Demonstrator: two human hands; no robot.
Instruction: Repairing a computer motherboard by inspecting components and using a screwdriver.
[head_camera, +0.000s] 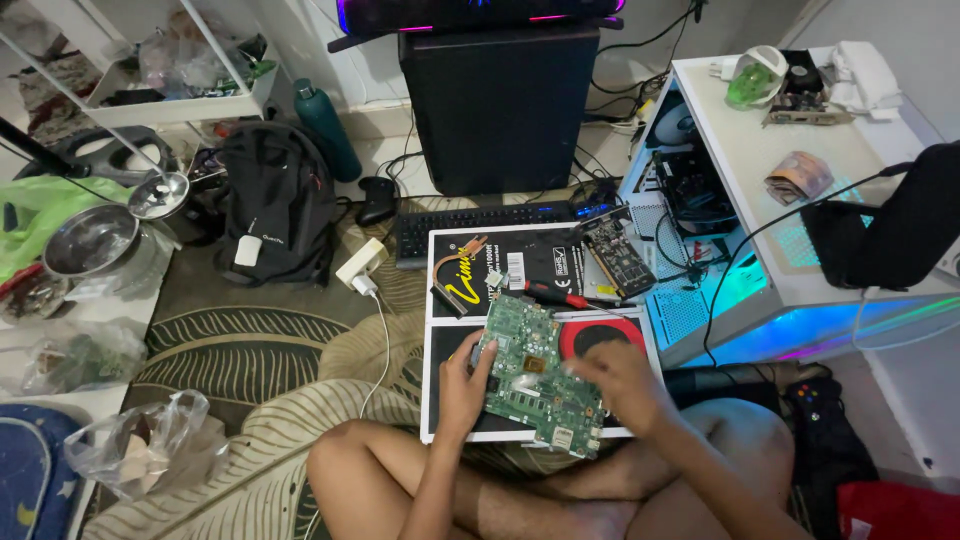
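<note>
A green circuit board (528, 372) lies tilted over flat black cartons (450, 345) in front of my crossed legs. My left hand (463, 385) grips the board's left edge, thumb on top. My right hand (622, 385) rests on the board's right side, fingers curled over it; whether it pinches something small I cannot tell. A red-handled screwdriver (560, 296) lies just beyond the board on the carton. A graphics card (617, 252) sits at the carton's far right corner.
An open, lit white computer case (740, 190) lies on its side to the right. A black keyboard (470, 222), black tower (497, 105), black backpack (278, 205), white charger with cable (360, 265), steel bowls (90, 238) and plastic bags (150, 440) surround the patterned mat.
</note>
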